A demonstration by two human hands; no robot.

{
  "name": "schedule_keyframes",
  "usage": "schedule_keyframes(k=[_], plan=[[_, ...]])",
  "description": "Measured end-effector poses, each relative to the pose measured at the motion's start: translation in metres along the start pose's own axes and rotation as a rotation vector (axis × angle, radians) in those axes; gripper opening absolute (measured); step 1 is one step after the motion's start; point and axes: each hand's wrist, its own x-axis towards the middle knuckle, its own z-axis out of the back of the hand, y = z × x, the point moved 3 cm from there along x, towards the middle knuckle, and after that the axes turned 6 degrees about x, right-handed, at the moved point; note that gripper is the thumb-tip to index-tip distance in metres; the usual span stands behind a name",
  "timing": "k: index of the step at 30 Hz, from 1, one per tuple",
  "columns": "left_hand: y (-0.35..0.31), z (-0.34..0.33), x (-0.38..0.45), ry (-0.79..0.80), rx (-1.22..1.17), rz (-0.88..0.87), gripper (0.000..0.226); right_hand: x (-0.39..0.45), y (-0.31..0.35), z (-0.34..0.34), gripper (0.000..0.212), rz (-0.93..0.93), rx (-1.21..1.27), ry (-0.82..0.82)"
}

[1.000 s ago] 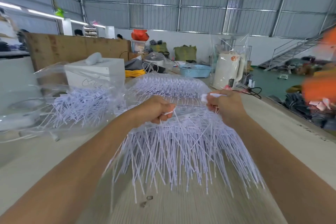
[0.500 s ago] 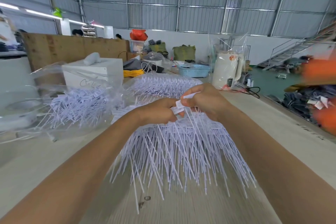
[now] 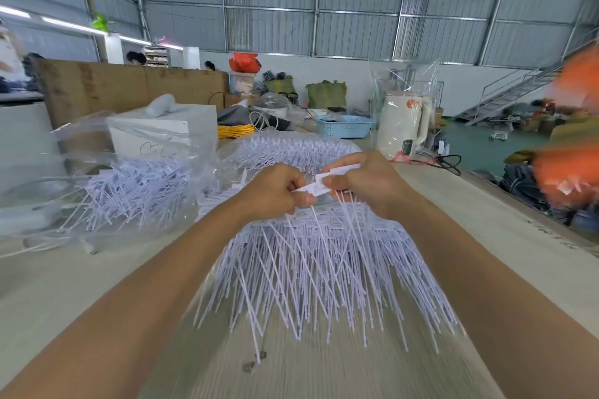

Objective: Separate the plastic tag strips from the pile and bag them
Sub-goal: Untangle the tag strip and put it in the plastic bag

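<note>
Still both hands (image 3: 272, 194) (image 3: 369, 181) pinch one tag strip (image 3: 319, 186) together.

We see a broad pile of white plastic tag strips (image 3: 324, 269) spread like a fan on the pale bench (image 3: 81, 285), their thin tails pointing toward us and their flat heads stacked at the far side. One strip (image 3: 319, 186) is lifted above the pile, its flat white head raised and its thin tails hanging down into the rest. To the left lies a clear plastic bag (image 3: 107, 191), crumpled and partly open, with more white strips inside it. Beyond the pile, a second heap of strips (image 3: 291, 147) rests under clear plastic.
</note>
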Motion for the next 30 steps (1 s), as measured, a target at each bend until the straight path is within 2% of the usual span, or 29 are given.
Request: schedule_keyframes(k=[4, 7, 13, 16, 19, 21, 24, 25, 27, 29, 30], plan=[[-0.001, -0.001, 0.003, -0.073, 0.066, 0.013, 0.015, 0.002, 0.005, 0.003, 0.016, -0.09, -0.067, 0.079], [-0.002, -0.002, 0.004, -0.11, 0.134, 0.012, 0.016, 0.001, 0.008, 0.0, 0.006, -0.096, -0.116, 0.146], [-0.002, -0.007, 0.002, -0.172, 0.158, -0.086, 0.016, 0.002, 0.002, 0.004, 0.014, -0.012, -0.259, 0.097], [0.001, -0.007, 0.002, -0.132, -0.007, -0.038, 0.02, 0.003, -0.003, 0.003, 0.015, 0.098, -0.358, 0.033], [0.007, -0.002, 0.0, -0.018, -0.251, 0.084, 0.018, 0.0, -0.007, 0.001, 0.014, 0.213, -0.37, -0.042], [0.006, -0.002, -0.002, 0.082, -0.395, 0.129, 0.021, -0.004, -0.01, 0.0, 0.015, 0.268, -0.317, -0.057], [0.0, 0.002, -0.002, 0.126, -0.367, 0.141, 0.023, -0.004, -0.011, 0.001, 0.015, 0.255, -0.252, -0.044], [-0.001, 0.004, -0.003, 0.155, -0.325, 0.123, 0.023, -0.001, -0.011, 0.009, 0.015, 0.229, -0.204, -0.072], [0.003, 0.006, -0.008, 0.227, -0.242, 0.079, 0.022, 0.004, -0.009, 0.038, 0.018, 0.158, -0.043, -0.24], [0.014, 0.009, -0.012, 0.169, -0.184, 0.062, 0.03, 0.008, -0.007, 0.07, 0.024, 0.072, 0.168, -0.386], [0.02, 0.009, -0.012, 0.091, -0.168, 0.057, 0.036, 0.009, -0.005, 0.079, 0.025, 0.029, 0.261, -0.392]])
